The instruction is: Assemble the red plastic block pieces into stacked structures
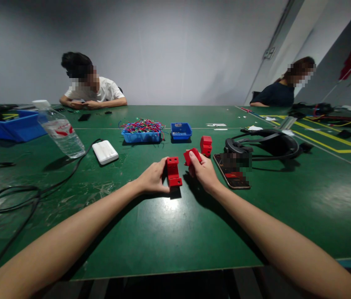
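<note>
My left hand (154, 177) grips a red U-shaped bracket (173, 171) with small holes in its flanges, standing on or just over the green table. In my right hand (205, 170) a smaller red block (191, 157) is pinched between thumb and fingers, a little to the right of the bracket and apart from it. Part of that block is hidden by the fingers. Just behind my right hand another red part (206, 145) with a rounded top stands on the table.
A blue bin of coloured wires (141, 137) and a small blue tray (181, 133) stand beyond my hands. To the right lie a phone (230, 172) and a black headset (265, 145). A tilted water bottle (62, 133), white power bank (105, 152) and black cable (40, 193) are left. Two people sit opposite.
</note>
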A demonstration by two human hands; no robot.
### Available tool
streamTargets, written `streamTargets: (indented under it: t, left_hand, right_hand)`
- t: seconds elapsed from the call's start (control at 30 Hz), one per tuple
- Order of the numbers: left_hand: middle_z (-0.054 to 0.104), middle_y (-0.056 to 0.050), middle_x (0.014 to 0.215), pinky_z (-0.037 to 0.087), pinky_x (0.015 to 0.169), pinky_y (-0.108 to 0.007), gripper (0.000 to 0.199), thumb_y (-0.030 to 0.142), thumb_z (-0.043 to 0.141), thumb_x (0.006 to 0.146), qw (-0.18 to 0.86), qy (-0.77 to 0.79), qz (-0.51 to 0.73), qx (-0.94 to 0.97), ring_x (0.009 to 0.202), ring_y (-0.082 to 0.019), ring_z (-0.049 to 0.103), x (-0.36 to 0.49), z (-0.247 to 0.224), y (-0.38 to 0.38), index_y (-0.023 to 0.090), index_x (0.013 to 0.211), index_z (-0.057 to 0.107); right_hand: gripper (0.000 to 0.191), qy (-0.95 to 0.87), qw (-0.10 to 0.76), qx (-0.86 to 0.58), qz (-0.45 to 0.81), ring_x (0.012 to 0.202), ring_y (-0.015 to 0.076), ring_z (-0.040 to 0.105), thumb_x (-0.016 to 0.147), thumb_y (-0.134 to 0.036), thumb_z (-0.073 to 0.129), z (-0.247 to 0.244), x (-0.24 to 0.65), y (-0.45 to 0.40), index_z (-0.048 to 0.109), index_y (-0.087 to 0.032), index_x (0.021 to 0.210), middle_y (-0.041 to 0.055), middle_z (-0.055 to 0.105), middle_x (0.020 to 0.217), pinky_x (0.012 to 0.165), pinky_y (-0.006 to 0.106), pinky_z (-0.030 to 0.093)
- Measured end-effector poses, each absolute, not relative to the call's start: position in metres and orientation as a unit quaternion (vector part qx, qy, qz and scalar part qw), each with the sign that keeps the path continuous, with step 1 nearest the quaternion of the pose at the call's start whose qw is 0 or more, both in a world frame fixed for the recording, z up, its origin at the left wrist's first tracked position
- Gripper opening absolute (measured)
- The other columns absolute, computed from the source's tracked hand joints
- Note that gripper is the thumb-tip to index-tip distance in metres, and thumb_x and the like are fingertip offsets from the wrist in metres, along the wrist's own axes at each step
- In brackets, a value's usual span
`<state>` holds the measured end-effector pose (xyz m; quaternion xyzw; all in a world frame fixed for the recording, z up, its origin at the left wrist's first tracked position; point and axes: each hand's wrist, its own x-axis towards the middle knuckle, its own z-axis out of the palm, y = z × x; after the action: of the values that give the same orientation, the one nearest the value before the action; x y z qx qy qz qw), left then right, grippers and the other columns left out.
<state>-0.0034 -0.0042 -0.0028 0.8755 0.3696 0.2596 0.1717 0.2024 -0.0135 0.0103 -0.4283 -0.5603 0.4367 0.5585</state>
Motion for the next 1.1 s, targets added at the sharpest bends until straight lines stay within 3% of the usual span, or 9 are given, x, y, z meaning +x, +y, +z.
streamTargets:
  t: [0.13, 0.3, 0.43, 0.63, 0.8, 1.1]
  left_hand:
    - [0.066, -0.012, 0.114, 0.050, 0.093, -0.046, 0.089, 0.046, 0.080, 0.063, 0.162, 0.388, 0.269, 0.866, 0.106, -0.034, 0.065, -0.002, -0.001, -0.005, 0.017, 0.134, 0.034]
    - [0.064, -0.015, 0.120, 0.052, 0.089, -0.045, 0.091, 0.046, 0.079, 0.064, 0.153, 0.405, 0.277, 0.858, 0.105, -0.034, 0.067, -0.003, -0.003, -0.004, 0.017, 0.135, 0.031]
    - [0.065, -0.015, 0.117, 0.052, 0.088, -0.046, 0.092, 0.052, 0.078, 0.064, 0.140, 0.412, 0.277, 0.857, 0.102, -0.034, 0.068, -0.004, -0.005, -0.003, 0.017, 0.135, 0.031]
    - [0.067, -0.013, 0.110, 0.053, 0.083, -0.045, 0.096, 0.051, 0.075, 0.067, 0.147, 0.404, 0.271, 0.861, 0.095, -0.033, 0.069, -0.004, -0.004, -0.003, 0.016, 0.140, 0.024]
    - [0.065, -0.014, 0.118, 0.052, 0.084, -0.042, 0.092, 0.048, 0.073, 0.072, 0.161, 0.368, 0.277, 0.873, 0.096, -0.030, 0.069, -0.005, -0.004, -0.003, 0.019, 0.142, 0.020]
    - [0.067, -0.012, 0.114, 0.053, 0.080, -0.038, 0.087, 0.045, 0.071, 0.077, 0.203, 0.340, 0.278, 0.875, 0.087, -0.025, 0.069, -0.004, 0.000, -0.006, 0.020, 0.143, 0.019]
  right_hand:
    - [0.052, -0.521, 0.541, -0.375, 0.543, 0.046, 0.0107, 0.050, 0.081, -0.067, 0.055, 0.010, 0.200, -0.015, 0.062, -0.021, 0.104, -0.0013, 0.061, 0.068, 0.043, 0.024, 0.037]
    - [0.059, -0.549, 0.483, -0.337, 0.592, 0.053, 0.0101, 0.053, 0.081, -0.054, 0.063, 0.010, 0.198, -0.021, 0.053, -0.025, 0.132, -0.0026, 0.062, 0.075, 0.050, 0.023, 0.042]
    - [0.061, -0.587, 0.467, -0.331, 0.572, 0.055, 0.0086, 0.052, 0.077, -0.044, 0.072, 0.015, 0.198, -0.026, 0.053, -0.027, 0.133, -0.0005, 0.065, 0.087, 0.050, 0.022, 0.042]
    - [0.055, -0.591, 0.466, -0.314, 0.579, 0.049, 0.0069, 0.048, 0.078, -0.048, 0.071, 0.016, 0.200, -0.025, 0.056, -0.026, 0.126, -0.0011, 0.066, 0.084, 0.047, 0.022, 0.041]
    - [0.058, -0.595, 0.458, -0.296, 0.590, 0.047, 0.0057, 0.047, 0.078, -0.048, 0.071, 0.017, 0.201, -0.025, 0.053, -0.025, 0.127, -0.0010, 0.067, 0.086, 0.046, 0.022, 0.039]
    - [0.066, -0.619, 0.424, -0.293, 0.593, 0.047, 0.0084, 0.050, 0.082, -0.053, 0.065, 0.016, 0.206, -0.024, 0.044, -0.024, 0.137, -0.0063, 0.057, 0.066, 0.048, 0.022, 0.037]
